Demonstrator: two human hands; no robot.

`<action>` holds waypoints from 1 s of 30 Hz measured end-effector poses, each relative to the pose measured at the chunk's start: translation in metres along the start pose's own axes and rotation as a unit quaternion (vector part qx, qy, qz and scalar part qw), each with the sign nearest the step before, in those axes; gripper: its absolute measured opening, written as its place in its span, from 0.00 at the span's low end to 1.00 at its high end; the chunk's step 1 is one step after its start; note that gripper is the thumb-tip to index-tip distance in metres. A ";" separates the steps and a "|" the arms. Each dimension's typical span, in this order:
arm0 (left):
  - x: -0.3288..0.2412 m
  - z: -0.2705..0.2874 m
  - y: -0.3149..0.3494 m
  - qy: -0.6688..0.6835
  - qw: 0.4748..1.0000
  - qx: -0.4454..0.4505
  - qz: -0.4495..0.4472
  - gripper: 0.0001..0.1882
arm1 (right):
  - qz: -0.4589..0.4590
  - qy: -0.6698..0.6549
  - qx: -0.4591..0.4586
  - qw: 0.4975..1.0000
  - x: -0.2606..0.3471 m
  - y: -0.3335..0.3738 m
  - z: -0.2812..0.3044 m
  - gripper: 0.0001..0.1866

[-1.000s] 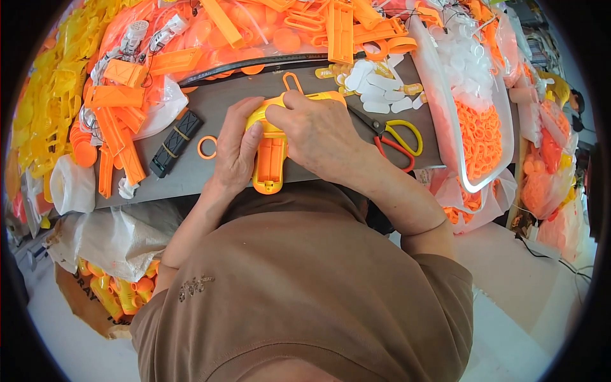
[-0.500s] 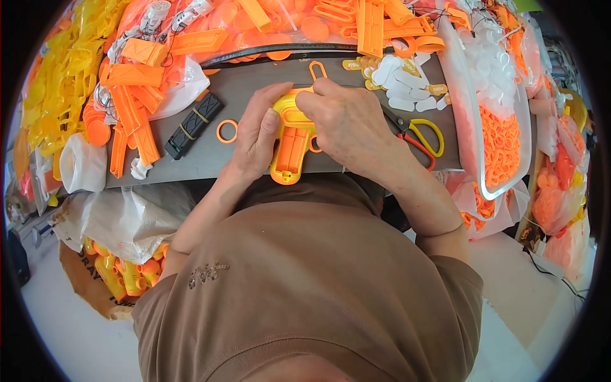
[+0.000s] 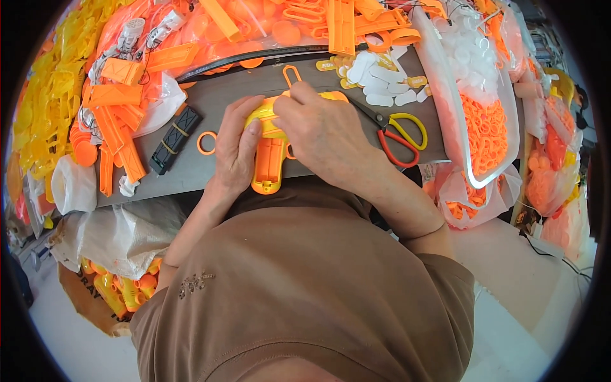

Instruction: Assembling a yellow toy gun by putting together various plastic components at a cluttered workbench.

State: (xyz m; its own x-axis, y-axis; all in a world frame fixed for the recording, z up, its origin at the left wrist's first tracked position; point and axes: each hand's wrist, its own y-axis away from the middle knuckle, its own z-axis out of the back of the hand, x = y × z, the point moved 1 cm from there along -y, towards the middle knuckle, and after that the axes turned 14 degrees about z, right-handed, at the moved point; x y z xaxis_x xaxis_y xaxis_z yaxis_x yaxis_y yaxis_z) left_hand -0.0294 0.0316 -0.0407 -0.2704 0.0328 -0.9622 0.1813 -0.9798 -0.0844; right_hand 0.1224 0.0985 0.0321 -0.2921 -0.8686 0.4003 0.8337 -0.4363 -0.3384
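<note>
A yellow and orange plastic toy gun shell (image 3: 270,159) lies on the dark grey table (image 3: 203,108), its handle pointing toward me. My left hand (image 3: 235,149) grips its left side, fingers curled over the yellow top. My right hand (image 3: 324,134) covers its right part and presses down on it. An orange ring (image 3: 206,142) lies just left of my left hand. An orange loop piece (image 3: 292,76) sits just beyond my right hand.
A black ribbed part (image 3: 174,139) lies left of the ring. Scissors with red and yellow handles (image 3: 401,137) rest on the right. White pieces (image 3: 379,73) lie behind. Orange parts (image 3: 118,124) pile up at left, a clear tray of orange rings (image 3: 487,130) at right.
Both hands and the toy shell stay together on the table. The view has shifted slightly; my right fingers have slid a little over the yellow top.
</note>
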 end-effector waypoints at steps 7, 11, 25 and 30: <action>0.002 0.003 0.002 0.038 0.999 -0.015 0.032 0.19 | -0.203 0.026 -0.140 0.969 -0.089 0.043 0.019 0.13; 0.008 0.003 0.003 0.045 0.999 -0.025 0.018 0.20 | -0.227 0.143 -0.138 0.953 -0.106 0.044 0.005 0.20; -0.052 0.009 -0.010 0.002 0.986 -0.107 -0.126 0.19 | -0.222 -0.271 -0.306 0.885 -0.086 0.041 0.025 0.21; -0.069 -0.011 -0.026 0.027 0.999 0.011 -0.036 0.19 | -0.189 -0.308 -0.287 0.887 -0.049 0.032 0.031 0.28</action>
State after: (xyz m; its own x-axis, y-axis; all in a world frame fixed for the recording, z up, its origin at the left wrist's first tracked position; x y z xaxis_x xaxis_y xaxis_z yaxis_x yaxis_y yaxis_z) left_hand -0.0048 0.0566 0.0245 -0.2313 0.1126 -0.9664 0.1426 -0.9786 -0.1481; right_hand 0.1774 0.1348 0.0277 -0.0412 -0.4184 0.9073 0.3020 -0.8708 -0.3879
